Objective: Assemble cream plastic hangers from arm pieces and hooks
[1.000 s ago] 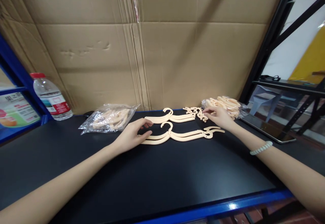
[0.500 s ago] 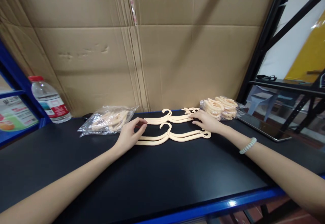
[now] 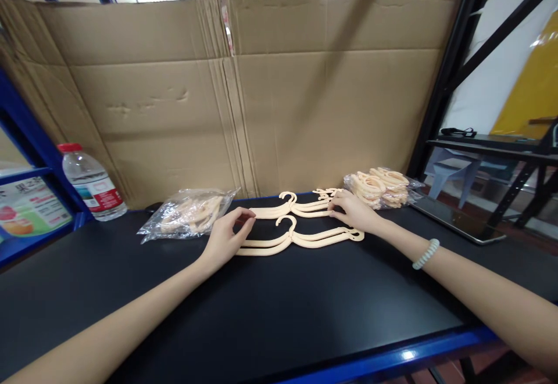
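Two cream plastic clothes hangers lie one behind the other on the black tabletop (image 3: 279, 308), hooks pointing away from me. My left hand (image 3: 226, 236) is curled around the left end of the rear hanger (image 3: 267, 212); its fingers hide that end. The thumb and fingers of my right hand (image 3: 352, 211) close on the rear hanger's right end, also hidden. Nearer to me is the front hanger (image 3: 320, 239), its left tip covered by my left hand and its looped right tip showing just below my right hand.
A clear bag of cream parts (image 3: 187, 215) lies left, another bag (image 3: 379, 186) right. Small cream pieces (image 3: 325, 192) sit behind my right hand. A water bottle (image 3: 93, 183) stands far left; a dark tablet-like slab (image 3: 460, 219) lies right. Cardboard (image 3: 340, 111) walls the back.
The view has tilted slightly upward, so things appear lower. Both hands stay at the ends of the rear hanger, with barely any movement.
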`<control>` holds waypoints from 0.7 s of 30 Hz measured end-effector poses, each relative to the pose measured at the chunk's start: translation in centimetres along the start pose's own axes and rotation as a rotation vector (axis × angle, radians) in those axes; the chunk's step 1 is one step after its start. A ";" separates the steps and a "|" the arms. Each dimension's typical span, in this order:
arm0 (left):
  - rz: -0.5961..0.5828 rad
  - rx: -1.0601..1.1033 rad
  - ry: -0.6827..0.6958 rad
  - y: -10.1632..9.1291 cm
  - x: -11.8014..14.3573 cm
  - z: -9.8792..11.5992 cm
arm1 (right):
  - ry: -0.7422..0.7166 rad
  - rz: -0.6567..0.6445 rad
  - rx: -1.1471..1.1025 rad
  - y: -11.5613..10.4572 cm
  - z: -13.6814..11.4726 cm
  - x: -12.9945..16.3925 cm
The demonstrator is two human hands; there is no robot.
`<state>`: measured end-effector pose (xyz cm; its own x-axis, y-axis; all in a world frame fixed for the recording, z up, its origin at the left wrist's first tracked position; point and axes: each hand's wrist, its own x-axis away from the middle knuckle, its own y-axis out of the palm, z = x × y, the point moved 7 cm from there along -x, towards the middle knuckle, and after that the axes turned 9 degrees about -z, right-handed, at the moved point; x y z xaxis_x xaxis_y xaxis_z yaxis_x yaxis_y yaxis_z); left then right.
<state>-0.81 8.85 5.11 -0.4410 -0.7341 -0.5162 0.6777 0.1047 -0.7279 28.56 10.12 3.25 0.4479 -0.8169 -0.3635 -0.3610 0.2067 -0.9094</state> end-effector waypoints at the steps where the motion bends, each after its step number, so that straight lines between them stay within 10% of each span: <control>1: 0.004 0.000 0.002 -0.1 0.0 0.1 | 0.005 0.010 -0.019 -0.2 0.0 0.1; 21: 0.177 0.201 -0.045 -2.1 0.7 2.2 | 0.122 0.378 -0.628 -4.0 0.8 2.0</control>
<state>-1.23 6.59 7.27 -0.2823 -0.7457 -0.6036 0.8469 0.1019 -0.5219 31.62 8.06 6.01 0.1199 -0.8126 -0.5704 -0.8887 0.1683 -0.4265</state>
